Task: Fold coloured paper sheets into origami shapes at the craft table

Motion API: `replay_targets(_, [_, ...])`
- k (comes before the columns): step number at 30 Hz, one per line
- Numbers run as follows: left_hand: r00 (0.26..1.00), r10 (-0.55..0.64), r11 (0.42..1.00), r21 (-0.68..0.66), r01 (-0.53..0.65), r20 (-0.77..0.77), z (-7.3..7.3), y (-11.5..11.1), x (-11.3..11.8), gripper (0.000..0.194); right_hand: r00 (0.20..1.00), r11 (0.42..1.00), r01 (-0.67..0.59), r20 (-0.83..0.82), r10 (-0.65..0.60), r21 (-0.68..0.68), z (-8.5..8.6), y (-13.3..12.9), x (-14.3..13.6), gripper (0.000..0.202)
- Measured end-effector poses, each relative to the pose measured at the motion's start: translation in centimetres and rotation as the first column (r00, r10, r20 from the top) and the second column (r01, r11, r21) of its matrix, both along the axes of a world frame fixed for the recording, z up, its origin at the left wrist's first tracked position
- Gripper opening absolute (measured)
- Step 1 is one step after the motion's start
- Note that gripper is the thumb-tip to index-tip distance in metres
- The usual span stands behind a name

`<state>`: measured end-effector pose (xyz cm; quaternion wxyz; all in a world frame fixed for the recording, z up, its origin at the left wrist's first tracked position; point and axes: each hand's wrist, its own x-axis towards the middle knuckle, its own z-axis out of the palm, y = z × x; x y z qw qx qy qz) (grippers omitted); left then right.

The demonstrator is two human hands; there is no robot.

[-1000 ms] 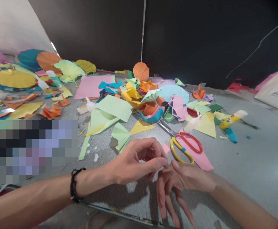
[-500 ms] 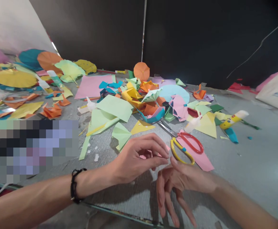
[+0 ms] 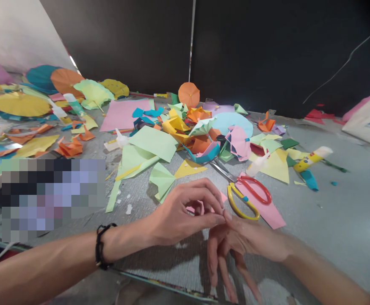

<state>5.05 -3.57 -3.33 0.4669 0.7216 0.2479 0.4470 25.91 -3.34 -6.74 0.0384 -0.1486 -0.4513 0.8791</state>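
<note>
My left hand (image 3: pixel 188 209) is over the table's near part, its fingers curled and its thumb and fingertips pressed together; whatever they pinch is too small to make out. The thumb of my right hand (image 3: pixel 242 241) touches those fingertips, while its other fingers hang apart, pointing down, with nothing seen in them. Just beyond lie scissors (image 3: pixel 244 201) with one red and one yellow handle, over a pink paper strip (image 3: pixel 272 214). Some pink paper shows behind my left fingers. Left of them is a folded light green paper (image 3: pixel 161 180).
Crumpled coloured paper (image 3: pixel 175 123) is heaped mid-table. A yellow glue stick (image 3: pixel 313 159) lies at right and a small white bottle (image 3: pixel 258 164) near the scissors. Paper discs, including an orange one (image 3: pixel 189 95), are at the back. A blurred patch covers the left front.
My right thumb has moved slightly left and now meets my left fingertips, where a small gap was before. The papers and scissors rest as before.
</note>
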Motion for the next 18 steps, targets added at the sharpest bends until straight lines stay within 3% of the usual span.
replay_targets(6, [0.999,-0.034,0.999,0.008,0.034,-0.001,0.12,-0.06,0.04,0.004,1.0,1.0,-0.007,0.008,0.007,0.03,0.53,-0.18,0.04,0.086])
replay_targets(18, [0.998,-0.056,0.998,-0.027,0.056,0.024,-0.25,-0.15,0.14,0.009,1.0,1.0,-0.026,0.007,0.026,0.009,-0.24,-0.06,0.14,0.088])
